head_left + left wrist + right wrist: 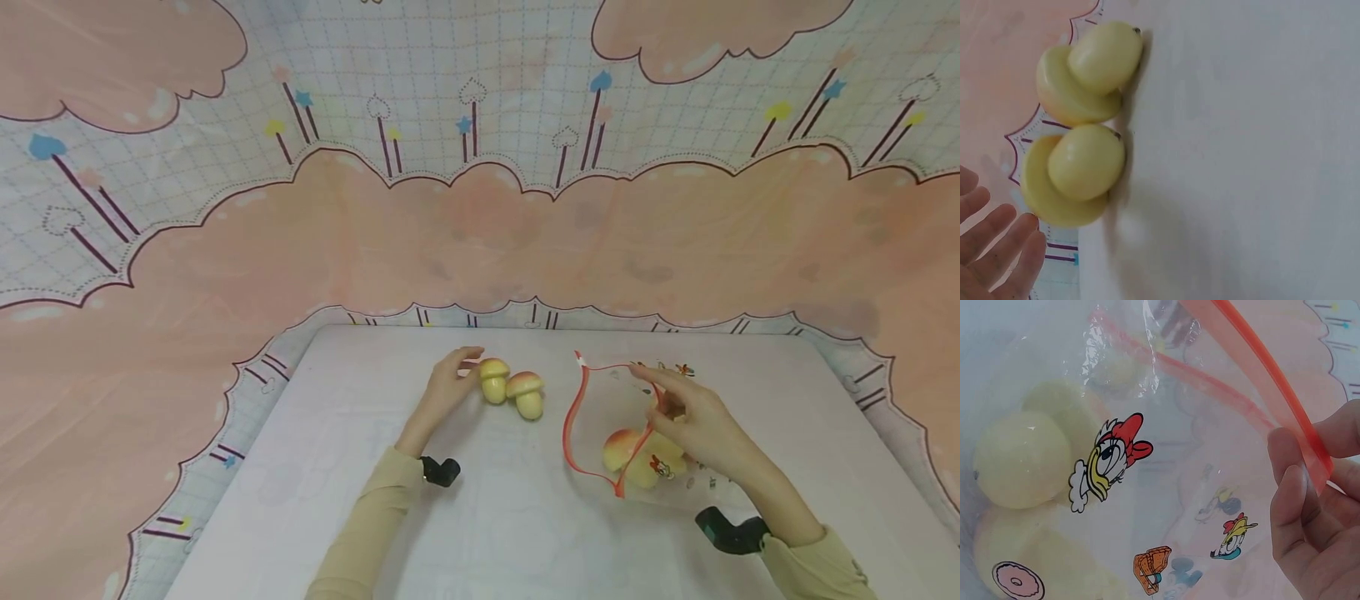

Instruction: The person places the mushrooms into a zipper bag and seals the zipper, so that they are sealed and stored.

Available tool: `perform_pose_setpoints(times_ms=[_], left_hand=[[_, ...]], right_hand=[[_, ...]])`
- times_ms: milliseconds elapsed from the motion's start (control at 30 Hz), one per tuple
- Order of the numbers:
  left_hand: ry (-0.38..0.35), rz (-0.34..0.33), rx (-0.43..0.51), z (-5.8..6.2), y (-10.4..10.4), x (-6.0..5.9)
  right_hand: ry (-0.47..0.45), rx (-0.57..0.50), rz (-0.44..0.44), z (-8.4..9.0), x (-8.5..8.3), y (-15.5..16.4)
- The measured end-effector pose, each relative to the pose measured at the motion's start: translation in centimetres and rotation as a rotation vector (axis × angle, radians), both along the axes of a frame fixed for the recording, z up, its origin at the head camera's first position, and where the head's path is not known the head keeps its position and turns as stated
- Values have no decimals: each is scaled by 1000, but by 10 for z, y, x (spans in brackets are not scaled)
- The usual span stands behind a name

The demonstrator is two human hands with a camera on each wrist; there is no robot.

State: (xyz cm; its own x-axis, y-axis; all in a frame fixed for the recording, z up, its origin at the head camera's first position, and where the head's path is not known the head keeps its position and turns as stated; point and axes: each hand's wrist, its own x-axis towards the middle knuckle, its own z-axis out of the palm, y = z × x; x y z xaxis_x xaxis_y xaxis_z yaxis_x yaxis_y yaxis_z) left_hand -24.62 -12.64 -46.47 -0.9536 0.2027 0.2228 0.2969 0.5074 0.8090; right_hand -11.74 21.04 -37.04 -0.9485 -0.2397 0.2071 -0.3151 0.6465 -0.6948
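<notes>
Clear zip bag [660, 433] in right hand [693, 421], mushrooms [512, 392] by left hand [448, 387]

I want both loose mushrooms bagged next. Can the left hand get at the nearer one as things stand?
Probably yes: the left hand lies open beside the nearer toy mushroom, fingertips at its cap, with nothing between them.

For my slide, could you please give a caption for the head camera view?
Left hand reaches toward two toy mushrooms while right hand pinches open a clear zip bag.
</notes>
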Motion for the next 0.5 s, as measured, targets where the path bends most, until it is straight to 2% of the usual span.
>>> perform_pose_setpoints(times_ms=[200, 500], left_hand=[[-19, -1, -17, -6, -5, -8], [-150, 14, 10, -18, -7, -15]], right_hand=[[20, 8, 8, -1, 0, 0], [0, 13, 2, -1, 1, 0]])
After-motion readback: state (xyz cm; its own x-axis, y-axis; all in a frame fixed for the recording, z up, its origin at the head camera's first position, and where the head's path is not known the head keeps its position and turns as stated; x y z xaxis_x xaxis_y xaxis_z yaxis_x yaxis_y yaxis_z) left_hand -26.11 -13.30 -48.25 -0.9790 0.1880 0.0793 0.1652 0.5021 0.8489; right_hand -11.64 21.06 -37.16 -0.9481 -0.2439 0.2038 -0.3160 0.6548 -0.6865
